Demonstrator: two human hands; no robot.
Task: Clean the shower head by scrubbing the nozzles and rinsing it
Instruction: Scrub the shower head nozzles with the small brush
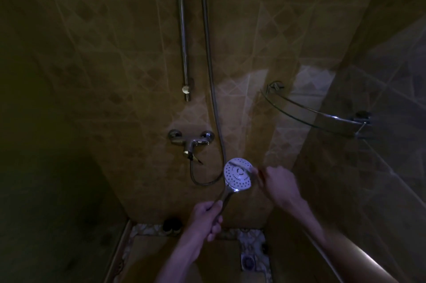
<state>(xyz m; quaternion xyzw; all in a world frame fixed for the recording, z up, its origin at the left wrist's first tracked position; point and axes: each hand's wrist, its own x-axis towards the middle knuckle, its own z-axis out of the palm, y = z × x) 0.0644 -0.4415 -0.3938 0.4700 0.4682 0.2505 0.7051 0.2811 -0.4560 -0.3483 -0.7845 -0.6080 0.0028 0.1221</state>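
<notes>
The round chrome shower head [237,175] faces me with its dotted nozzle plate up, low in the middle of the dim stall. My left hand [206,219] grips its handle from below. My right hand [277,182] is just right of the head and holds a thin brush-like tool [256,173] whose blurred tip lies against the plate's right edge. The metal hose [208,70] runs from the tap, loops below it and climbs the wall.
A chrome mixer tap [191,140] is on the wall left of the head, below a vertical slide rail [183,28]. A glass corner shelf [318,113] juts out at right. The floor drain [248,262] and a dark bottle [171,225] lie below.
</notes>
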